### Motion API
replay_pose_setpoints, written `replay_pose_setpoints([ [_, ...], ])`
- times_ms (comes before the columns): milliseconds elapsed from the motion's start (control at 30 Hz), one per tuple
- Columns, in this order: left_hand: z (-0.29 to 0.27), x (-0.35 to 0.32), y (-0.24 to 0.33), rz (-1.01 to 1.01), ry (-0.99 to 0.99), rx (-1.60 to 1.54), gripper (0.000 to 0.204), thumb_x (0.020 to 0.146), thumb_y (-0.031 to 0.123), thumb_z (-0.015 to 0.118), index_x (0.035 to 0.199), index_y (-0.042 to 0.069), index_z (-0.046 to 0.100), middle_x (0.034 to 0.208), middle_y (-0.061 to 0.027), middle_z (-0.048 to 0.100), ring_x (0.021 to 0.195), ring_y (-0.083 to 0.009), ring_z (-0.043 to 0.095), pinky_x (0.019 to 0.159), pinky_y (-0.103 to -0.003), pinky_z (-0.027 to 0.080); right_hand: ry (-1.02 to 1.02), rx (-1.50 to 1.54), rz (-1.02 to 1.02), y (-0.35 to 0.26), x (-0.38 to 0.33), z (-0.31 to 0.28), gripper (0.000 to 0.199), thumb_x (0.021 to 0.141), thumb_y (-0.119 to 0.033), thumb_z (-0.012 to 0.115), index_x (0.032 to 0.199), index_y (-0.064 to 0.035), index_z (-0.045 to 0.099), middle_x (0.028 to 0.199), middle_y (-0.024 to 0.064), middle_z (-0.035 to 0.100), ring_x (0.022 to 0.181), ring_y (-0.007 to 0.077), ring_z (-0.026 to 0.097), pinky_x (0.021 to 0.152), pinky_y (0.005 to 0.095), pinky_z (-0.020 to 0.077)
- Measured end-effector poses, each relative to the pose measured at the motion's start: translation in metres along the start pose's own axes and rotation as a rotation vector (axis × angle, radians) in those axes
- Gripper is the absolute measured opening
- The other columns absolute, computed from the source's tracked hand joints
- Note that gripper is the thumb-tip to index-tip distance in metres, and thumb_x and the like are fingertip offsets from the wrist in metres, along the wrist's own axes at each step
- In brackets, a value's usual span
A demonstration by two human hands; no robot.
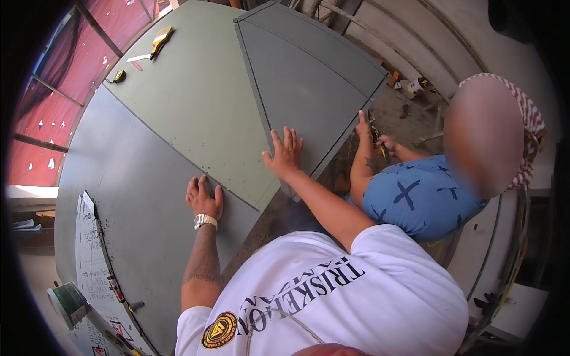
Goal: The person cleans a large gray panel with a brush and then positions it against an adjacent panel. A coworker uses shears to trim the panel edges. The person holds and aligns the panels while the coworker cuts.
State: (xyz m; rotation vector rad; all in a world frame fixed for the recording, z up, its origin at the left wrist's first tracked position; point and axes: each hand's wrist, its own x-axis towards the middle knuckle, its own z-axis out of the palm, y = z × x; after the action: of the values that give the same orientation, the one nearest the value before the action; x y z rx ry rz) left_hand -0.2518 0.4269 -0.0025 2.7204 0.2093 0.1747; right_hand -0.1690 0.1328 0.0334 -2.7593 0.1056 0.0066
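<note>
My left hand (205, 199) lies with its fingers out on a grey sheet (136, 172), close to the edge of a pale green sheet (196, 101). A metal-band watch (205, 221) is on that wrist. My right hand (285, 155) rests flat, fingers spread, at the near left edge of a dark grey panel (309, 77) with lines along its borders. This panel overlaps the green sheet. Neither hand holds anything. At the panel's right edge, a co-worker's hand (362, 124) touches the corner area, while the other grips a yellow-and-black hand tool (383, 147).
A paintbrush (160, 40) and a tape measure (119, 76) lie on the green sheet's far left part. A printed white sheet (92, 255) and a bucket (67, 304) are at lower left. The co-worker (415, 196) crouches close on my right, near a white container (414, 89).
</note>
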Motion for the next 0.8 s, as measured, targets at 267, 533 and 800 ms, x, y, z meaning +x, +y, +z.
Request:
replay_pose_setpoints([
  [267, 0.0, -0.006, 0.005, 0.012, 0.006, 0.025, 0.065, 0.097, 0.045, 0.07, 0.154, 0.018, 0.055, 0.164, -0.0179, 0.043, 0.156, -0.0362, 0.037, 0.128, -0.053, 0.024, -0.102, -0.116, 0.072, -0.012, 0.003, 0.012, 0.087, 0.104, -0.052, 0.048, 0.175, -0.0127, 0.018, 0.181, 0.0237, 0.007, 0.168, 0.0436, -0.001, 0.133, 0.0643, -0.0007],
  [533, 0.005, -0.008, 0.009, 0.035, 0.035, 0.034, 0.064, 0.098, 0.045, 0.069, 0.154, 0.018, 0.054, 0.164, -0.0175, 0.044, 0.156, -0.0362, 0.037, 0.127, -0.054, 0.025, -0.102, -0.132, 0.081, -0.008, -0.001, 0.006, 0.087, 0.103, -0.053, 0.046, 0.175, -0.012, 0.018, 0.181, 0.0242, 0.008, 0.167, 0.0445, 0.001, 0.133, 0.0646, -0.0005],
  [800, 0.002, -0.012, 0.014, 0.033, 0.027, 0.057, 0.064, 0.098, 0.045, 0.068, 0.153, 0.017, 0.054, 0.164, -0.0184, 0.044, 0.156, -0.0365, 0.037, 0.127, -0.054, 0.025, -0.106, -0.122, 0.086, -0.008, -0.006, 0.003, 0.087, 0.104, -0.053, 0.045, 0.175, -0.0128, 0.017, 0.181, 0.0243, 0.007, 0.168, 0.0443, 0.0, 0.133, 0.0648, -0.001],
])
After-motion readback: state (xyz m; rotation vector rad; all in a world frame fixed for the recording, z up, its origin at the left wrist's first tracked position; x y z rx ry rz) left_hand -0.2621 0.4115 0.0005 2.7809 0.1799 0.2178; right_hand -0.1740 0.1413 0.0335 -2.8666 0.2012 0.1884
